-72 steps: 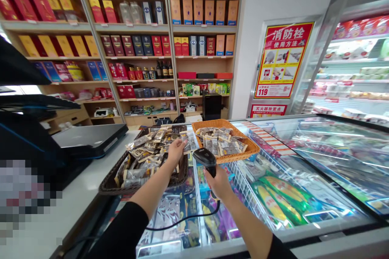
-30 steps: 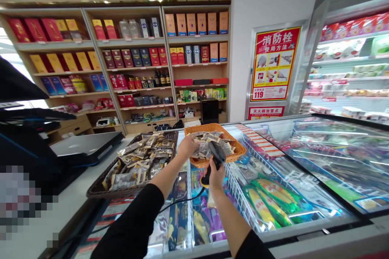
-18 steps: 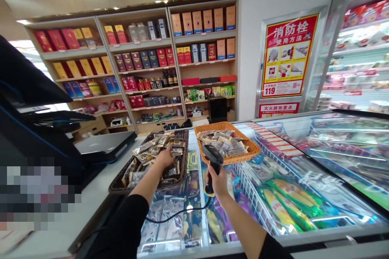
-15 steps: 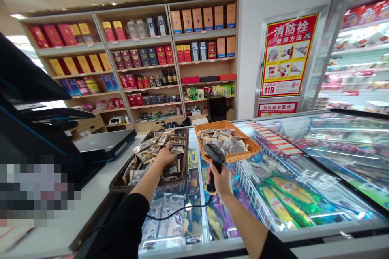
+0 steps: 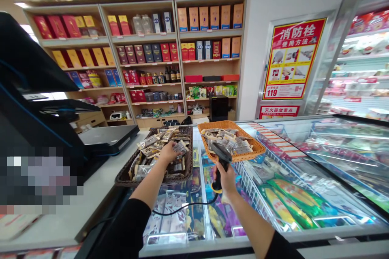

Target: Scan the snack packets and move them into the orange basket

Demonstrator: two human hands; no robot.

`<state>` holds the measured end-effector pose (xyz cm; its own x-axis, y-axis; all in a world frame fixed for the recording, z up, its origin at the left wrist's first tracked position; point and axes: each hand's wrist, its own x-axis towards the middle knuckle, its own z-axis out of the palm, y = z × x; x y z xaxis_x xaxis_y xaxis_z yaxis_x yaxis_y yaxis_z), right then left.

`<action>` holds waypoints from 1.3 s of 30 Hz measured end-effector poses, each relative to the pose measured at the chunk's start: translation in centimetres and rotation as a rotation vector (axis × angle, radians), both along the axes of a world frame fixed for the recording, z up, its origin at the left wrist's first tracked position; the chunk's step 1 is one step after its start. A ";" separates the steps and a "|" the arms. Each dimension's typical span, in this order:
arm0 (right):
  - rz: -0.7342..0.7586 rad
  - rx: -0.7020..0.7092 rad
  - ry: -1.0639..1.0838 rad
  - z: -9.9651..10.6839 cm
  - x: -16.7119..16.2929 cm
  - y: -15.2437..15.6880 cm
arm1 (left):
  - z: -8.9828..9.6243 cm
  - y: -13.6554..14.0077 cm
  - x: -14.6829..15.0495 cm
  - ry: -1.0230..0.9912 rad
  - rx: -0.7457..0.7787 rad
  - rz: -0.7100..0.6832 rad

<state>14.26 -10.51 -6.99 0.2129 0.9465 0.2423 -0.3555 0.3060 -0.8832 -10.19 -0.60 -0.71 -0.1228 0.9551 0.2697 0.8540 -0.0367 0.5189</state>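
- I'd be calling this midway: small packets are lying heaped in the dark basket, and more are sitting in the orange basket, just right of it.
- One packet is sticking out of my left hand, over the dark basket's heap; the fingers are pinching narrowly on it.
- How many are left to handle, I'm not managing to tell.
- My right hand is wrapping snugly round a scanner; its head is hovering by the orange basket's near rim.
- The scanner's cable is trailing off leftward, above the freezer.
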 end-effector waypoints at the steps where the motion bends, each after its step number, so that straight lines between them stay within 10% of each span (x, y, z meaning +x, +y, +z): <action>1: 0.013 0.005 -0.006 0.0 0.0 0.0 | 0.1 -0.1 0.0 -0.061 0.062 0.003; 14: 0.035 0.132 -0.144 1.2 -0.6 -1.2 | 2.1 1.4 7.0 -0.696 0.286 -0.553; 24: -0.073 0.075 -0.155 0.6 -0.6 -0.2 | -0.6 1.9 10.9 -0.894 0.138 -0.508; 39: -0.003 0.080 -0.172 2.5 -0.1 -1.4 | -0.5 1.1 11.0 -0.624 0.151 -0.534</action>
